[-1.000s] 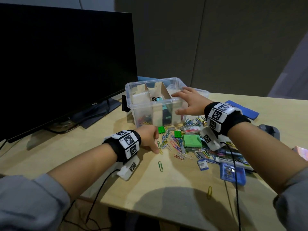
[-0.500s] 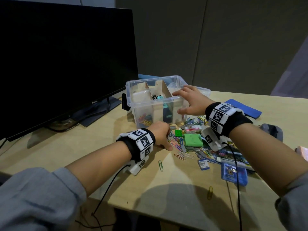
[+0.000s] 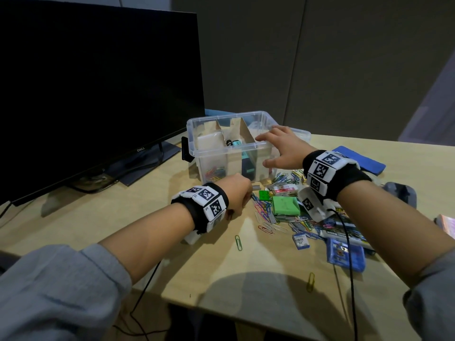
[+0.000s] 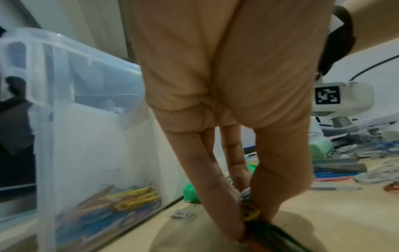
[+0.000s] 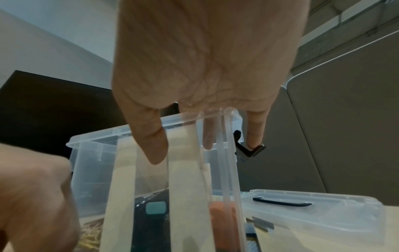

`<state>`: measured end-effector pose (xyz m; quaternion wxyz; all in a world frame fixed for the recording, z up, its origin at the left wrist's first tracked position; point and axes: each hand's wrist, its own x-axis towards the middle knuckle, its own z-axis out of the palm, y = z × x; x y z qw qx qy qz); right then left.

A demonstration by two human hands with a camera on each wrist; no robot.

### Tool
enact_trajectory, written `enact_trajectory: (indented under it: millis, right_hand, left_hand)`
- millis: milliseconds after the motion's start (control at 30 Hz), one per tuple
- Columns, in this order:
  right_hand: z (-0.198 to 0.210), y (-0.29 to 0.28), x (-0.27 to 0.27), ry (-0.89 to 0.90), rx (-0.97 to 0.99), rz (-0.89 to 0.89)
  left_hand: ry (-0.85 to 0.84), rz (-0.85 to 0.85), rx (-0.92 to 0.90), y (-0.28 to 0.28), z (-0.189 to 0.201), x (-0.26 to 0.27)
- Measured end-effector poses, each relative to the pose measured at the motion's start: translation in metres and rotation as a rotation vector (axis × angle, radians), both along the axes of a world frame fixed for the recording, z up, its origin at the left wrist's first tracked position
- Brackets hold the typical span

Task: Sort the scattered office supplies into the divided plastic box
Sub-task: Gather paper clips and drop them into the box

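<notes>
The clear divided box (image 3: 216,149) stands at the back of the table. Its left compartment holds coloured paper clips (image 4: 121,204), the middle one a black and teal item (image 5: 155,208). My right hand (image 3: 275,148) rests on the box's right front corner, straight fingers over the rim and thumb on the front wall. A pile of loose paper clips (image 3: 264,212) lies in front of the box beside a green note pad (image 3: 285,205). My left hand (image 4: 248,214) reaches down at the pile's left edge and pinches a small bunch of clips between fingers and thumb.
A black monitor (image 3: 98,94) fills the left. The box lid (image 5: 313,213) lies right of the box, near a blue cloth (image 3: 359,159). Blue packets (image 3: 344,252) lie at the right. A green clip (image 3: 238,242) and a yellow clip (image 3: 310,281) lie near the table's front edge.
My left hand has moved right and forward along the box's front into the clip pile and closed its fingers on clips. The right hand has stayed on the box.
</notes>
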<state>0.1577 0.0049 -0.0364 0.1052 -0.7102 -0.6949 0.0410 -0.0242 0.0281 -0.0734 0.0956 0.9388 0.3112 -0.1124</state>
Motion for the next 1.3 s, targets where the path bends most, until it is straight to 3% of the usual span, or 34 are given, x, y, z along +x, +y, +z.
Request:
enact_trajectory:
  millis: [100, 333, 500, 633, 700, 833, 1000, 1100, 1167, 1233, 1300]
  right_hand:
    - [0.0, 0.0, 0.0, -0.007, -0.005, -0.004]
    - [0.002, -0.001, -0.003, -0.008, 0.002, -0.006]
    - [0.003, -0.002, -0.003, -0.005, 0.004, -0.001]
    - [0.003, -0.002, -0.002, 0.003, -0.007, -0.007]
    - [0.003, -0.002, -0.002, 0.003, -0.013, -0.006]
    - [0.003, -0.002, -0.002, 0.006, -0.011, -0.005]
    - [0.003, -0.002, -0.002, 0.002, -0.019, -0.003]
    - [0.002, -0.001, -0.001, 0.002, -0.009, 0.005]
    - [0.001, -0.001, -0.001, 0.001, -0.001, 0.008]
    - [0.0, -0.001, 0.0, 0.003, 0.011, 0.011]
    - [-0.001, 0.0, 0.001, 0.005, 0.02, 0.014]
  left_hand:
    - [-0.034, 0.023, -0.087, 0.004, -0.002, -0.006]
    - [-0.225, -0.004, -0.05, 0.003, 0.004, -0.022]
    - [-0.413, 0.052, -0.16, 0.013, 0.042, -0.036]
    - [-0.678, 0.181, -0.263, 0.032, 0.088, -0.053]
    - [-0.758, 0.269, -0.193, 0.045, 0.104, -0.059]
    - [-0.622, 0.362, -0.004, 0.067, 0.106, -0.05]
    - [-0.491, 0.371, -0.012, 0.075, 0.093, -0.039]
    - [-0.485, 0.324, 0.177, 0.07, 0.087, -0.037]
    - [-0.629, 0.255, 0.311, 0.055, 0.084, -0.04]
    - [-0.753, 0.088, 0.325, 0.035, 0.075, -0.043]
    - [-0.597, -0.066, 0.218, 0.019, 0.054, -0.047]
